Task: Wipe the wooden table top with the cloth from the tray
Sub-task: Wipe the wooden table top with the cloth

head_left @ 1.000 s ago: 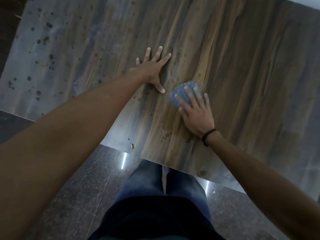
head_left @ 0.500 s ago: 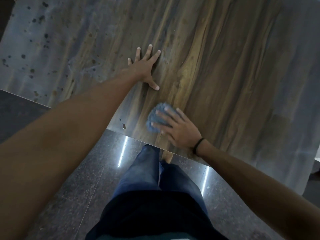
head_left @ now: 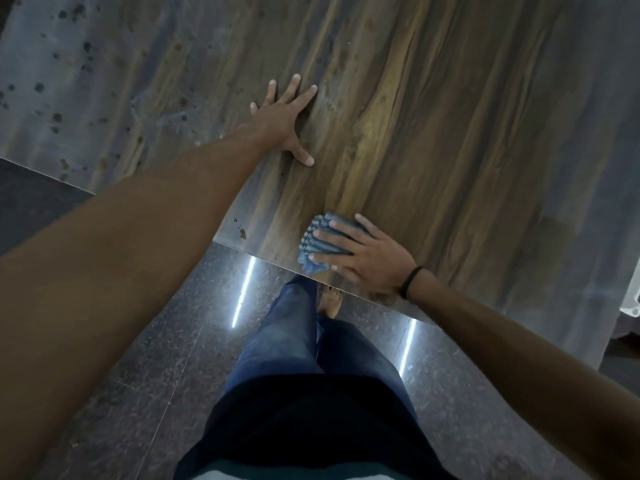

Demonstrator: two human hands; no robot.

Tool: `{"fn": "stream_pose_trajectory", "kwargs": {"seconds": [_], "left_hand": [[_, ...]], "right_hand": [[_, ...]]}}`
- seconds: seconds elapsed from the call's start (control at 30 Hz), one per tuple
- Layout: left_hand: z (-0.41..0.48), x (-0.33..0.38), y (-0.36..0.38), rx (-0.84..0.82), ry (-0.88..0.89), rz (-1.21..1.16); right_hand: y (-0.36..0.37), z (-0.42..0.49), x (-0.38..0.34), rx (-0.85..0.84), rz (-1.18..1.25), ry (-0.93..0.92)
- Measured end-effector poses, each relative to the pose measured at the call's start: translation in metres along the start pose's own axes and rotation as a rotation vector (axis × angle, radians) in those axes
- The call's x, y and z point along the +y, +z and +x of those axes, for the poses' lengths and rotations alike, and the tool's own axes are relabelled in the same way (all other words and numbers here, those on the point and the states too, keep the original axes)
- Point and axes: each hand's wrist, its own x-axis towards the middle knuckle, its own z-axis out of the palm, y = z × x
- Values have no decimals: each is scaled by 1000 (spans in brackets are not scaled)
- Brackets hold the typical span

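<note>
The wooden table top (head_left: 433,116) fills the upper part of the head view, glossy and brown-grained, with dark spots toward its left. A blue ribbed cloth (head_left: 313,249) lies bunched at the table's near edge. My right hand (head_left: 367,258) presses flat on the cloth with straight, spread fingers, a black band round the wrist. My left hand (head_left: 285,121) rests palm-down on the wood farther in, fingers spread, apart from the cloth. No tray is in view.
A dark speckled stone floor (head_left: 138,341) with light reflections lies below the table edge. My legs in blue jeans (head_left: 298,341) stand close to the edge. A white object (head_left: 632,299) shows at the far right.
My right hand has drawn the cloth from beside my left hand's thumb back toward me to the near table edge. My left hand stays planted on the wood.
</note>
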Motion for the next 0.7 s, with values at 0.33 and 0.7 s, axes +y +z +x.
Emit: {"fn": "stream_pose_trajectory", "kwargs": {"seconds": [0.33, 0.7], "left_hand": [[-9, -4, 9, 60, 0, -55], [-23, -1, 19, 92, -65, -108]], "right_hand": [[6, 4, -30, 64, 66, 39], [4, 35, -53, 95, 84, 212]]}}
